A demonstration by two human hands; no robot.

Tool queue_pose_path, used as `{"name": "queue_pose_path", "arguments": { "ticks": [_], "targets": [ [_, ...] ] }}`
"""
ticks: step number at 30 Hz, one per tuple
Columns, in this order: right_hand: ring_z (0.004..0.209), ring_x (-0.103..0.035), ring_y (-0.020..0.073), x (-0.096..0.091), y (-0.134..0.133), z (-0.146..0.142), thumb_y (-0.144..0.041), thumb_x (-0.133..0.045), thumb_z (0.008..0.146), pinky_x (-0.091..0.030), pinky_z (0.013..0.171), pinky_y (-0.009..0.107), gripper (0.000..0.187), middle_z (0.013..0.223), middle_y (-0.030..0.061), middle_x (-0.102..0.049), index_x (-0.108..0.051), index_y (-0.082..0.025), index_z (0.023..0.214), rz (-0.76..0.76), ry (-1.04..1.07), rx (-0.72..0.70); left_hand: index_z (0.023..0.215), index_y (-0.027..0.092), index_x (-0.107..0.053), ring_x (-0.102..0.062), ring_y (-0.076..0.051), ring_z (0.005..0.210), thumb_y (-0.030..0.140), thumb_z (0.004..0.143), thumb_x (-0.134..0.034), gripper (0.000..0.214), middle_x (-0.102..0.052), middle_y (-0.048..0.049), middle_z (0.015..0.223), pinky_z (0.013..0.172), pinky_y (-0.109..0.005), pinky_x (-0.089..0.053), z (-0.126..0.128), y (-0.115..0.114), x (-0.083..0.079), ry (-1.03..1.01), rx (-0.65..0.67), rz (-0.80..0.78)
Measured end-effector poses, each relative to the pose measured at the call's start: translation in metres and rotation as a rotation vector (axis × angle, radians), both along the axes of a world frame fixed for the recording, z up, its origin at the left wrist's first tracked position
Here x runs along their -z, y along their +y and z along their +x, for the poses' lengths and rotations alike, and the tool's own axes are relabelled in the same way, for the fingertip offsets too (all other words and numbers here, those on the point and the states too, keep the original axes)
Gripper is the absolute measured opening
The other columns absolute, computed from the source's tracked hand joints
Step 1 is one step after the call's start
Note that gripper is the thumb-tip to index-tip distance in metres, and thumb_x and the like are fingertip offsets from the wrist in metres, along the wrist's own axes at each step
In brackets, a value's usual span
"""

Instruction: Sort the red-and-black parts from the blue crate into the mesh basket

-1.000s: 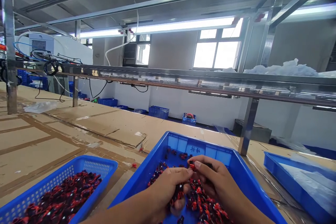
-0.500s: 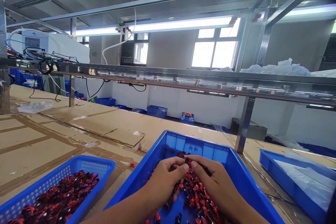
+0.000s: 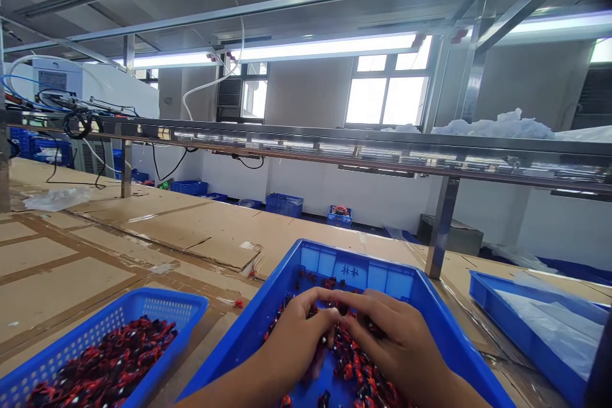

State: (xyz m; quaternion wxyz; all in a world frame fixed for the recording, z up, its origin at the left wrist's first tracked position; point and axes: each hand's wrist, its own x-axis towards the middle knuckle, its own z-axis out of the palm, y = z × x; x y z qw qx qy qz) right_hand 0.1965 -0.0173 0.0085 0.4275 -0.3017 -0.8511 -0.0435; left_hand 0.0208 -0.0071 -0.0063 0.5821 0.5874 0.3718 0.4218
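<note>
Both my hands are down inside a blue plastic tray (image 3: 433,319) that holds many small red-and-black parts (image 3: 356,373). My left hand (image 3: 299,331) has its fingers curled down into the pile. My right hand (image 3: 399,341) lies beside it, fingers bent over the parts, and the thumbs meet near the tray's middle. What each hand grips is hidden under the fingers. A blue perforated basket (image 3: 157,303) to the left is filled with the same red-and-black parts.
The bench is covered in taped cardboard (image 3: 95,261). A second blue tray (image 3: 530,325) with clear plastic lies at right. A steel shelf rail (image 3: 363,153) on a steel post (image 3: 440,226) crosses above the bench. Blue crates stand on the far floor.
Both hands have dropped lower and flatter into the pile of parts, fingers pressed down. The view has shifted slightly right and down.
</note>
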Motion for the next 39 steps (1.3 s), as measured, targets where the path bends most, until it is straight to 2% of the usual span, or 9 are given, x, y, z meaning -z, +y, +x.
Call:
{"name": "queue_pose_path", "arguments": {
  "ticks": [9, 11, 16, 19, 24, 28, 31, 34, 39],
  "targets": [
    [0.058, -0.055, 0.0147, -0.010, 0.000, -0.005, -0.038, -0.068, 0.080, -0.043, 0.053, 0.024, 0.019, 0.064, -0.0006, -0.063, -0.074, -0.023, 0.089, -0.422, 0.304, 0.095, 0.107, 0.019, -0.054, -0.035, -0.008, 0.025, 0.029, 0.074, -0.049, 0.034, -0.052, 0.0073, 0.053, 0.025, -0.018, -0.025, 0.003, 0.008, 0.016, 0.056, 0.040, -0.097],
    [0.054, -0.049, 0.0120, -0.010, 0.002, -0.005, -0.039, -0.068, 0.078, -0.038, 0.048, 0.021, 0.018, 0.059, -0.0021, -0.057, -0.070, -0.021, 0.080, -0.566, 0.415, 0.020, 0.109, 0.019, -0.054, -0.035, -0.008, 0.025, 0.032, 0.077, -0.050, 0.034, -0.052, 0.0076, 0.054, 0.025, -0.018, -0.025, 0.004, 0.007, 0.015, 0.065, 0.034, -0.081],
    [0.041, -0.031, 0.0068, -0.008, 0.010, 0.000, -0.042, -0.054, 0.083, -0.015, 0.029, 0.016, 0.027, 0.059, -0.0044, -0.045, -0.053, -0.019, 0.069, -1.255, 0.949, -0.350, 0.115, 0.017, -0.050, -0.037, -0.009, 0.026, 0.055, 0.086, -0.038, 0.049, -0.053, 0.0063, 0.053, 0.027, -0.019, -0.028, 0.002, 0.008, 0.015, -0.009, 0.056, -0.149],
    [0.040, -0.032, 0.0050, -0.006, 0.013, 0.001, -0.039, -0.056, 0.084, -0.014, 0.029, 0.015, 0.023, 0.063, -0.0038, -0.050, -0.056, -0.018, 0.073, -1.370, 0.958, -0.358, 0.117, 0.016, -0.049, -0.038, -0.009, 0.027, 0.069, 0.083, -0.038, 0.064, -0.053, 0.0059, 0.053, 0.028, -0.019, -0.029, 0.001, 0.007, 0.014, -0.026, 0.046, -0.173],
    [0.034, -0.032, 0.0061, 0.002, 0.010, -0.010, -0.045, -0.061, 0.085, -0.024, 0.033, 0.017, 0.030, 0.045, -0.0073, -0.049, -0.056, -0.019, 0.072, -1.164, 0.485, -0.146, 0.120, 0.017, -0.049, -0.037, -0.010, 0.027, 0.083, 0.075, -0.036, 0.080, -0.054, 0.0046, 0.052, 0.027, -0.019, -0.026, 0.003, 0.005, 0.015, -0.015, 0.004, -0.174],
    [0.064, -0.060, 0.0152, 0.006, 0.004, -0.015, -0.029, -0.067, 0.083, -0.044, 0.060, 0.024, 0.008, 0.072, -0.0025, -0.069, -0.068, -0.022, 0.086, -0.728, 0.154, -0.050, 0.113, 0.019, -0.054, -0.037, -0.011, 0.027, 0.086, 0.074, -0.029, 0.081, -0.051, 0.0043, 0.048, 0.028, -0.019, -0.025, 0.004, 0.005, 0.018, 0.013, -0.020, -0.166],
    [0.081, -0.064, 0.0185, 0.003, 0.002, -0.012, -0.020, -0.068, 0.081, -0.046, 0.074, 0.027, 0.022, 0.089, -0.0020, -0.072, -0.069, -0.029, 0.101, -0.523, -0.024, -0.047, 0.106, 0.019, -0.056, -0.037, -0.011, 0.028, 0.085, 0.076, -0.028, 0.078, -0.048, 0.0044, 0.047, 0.029, -0.020, -0.026, 0.003, 0.003, 0.018, 0.054, -0.024, -0.173],
    [0.088, -0.064, 0.0177, -0.001, 0.001, -0.009, -0.018, -0.067, 0.082, -0.046, 0.079, 0.026, 0.036, 0.098, -0.0013, -0.071, -0.066, -0.032, 0.115, -0.420, -0.165, -0.116, 0.102, 0.020, -0.057, -0.038, -0.011, 0.032, 0.085, 0.076, -0.031, 0.075, -0.049, 0.0037, 0.049, 0.031, -0.020, -0.028, 0.003, -0.001, 0.018, 0.063, -0.026, -0.166],
    [0.088, -0.066, 0.0167, -0.001, -0.001, -0.010, -0.016, -0.062, 0.084, -0.047, 0.078, 0.025, 0.023, 0.098, 0.0003, -0.071, -0.071, -0.028, 0.101, -0.365, -0.300, -0.130, 0.104, 0.021, -0.057, -0.037, -0.012, 0.028, 0.088, 0.074, -0.020, 0.083, -0.046, 0.0054, 0.043, 0.029, -0.021, -0.026, 0.009, -0.003, 0.023, 0.110, -0.017, -0.246]
  ]
}}
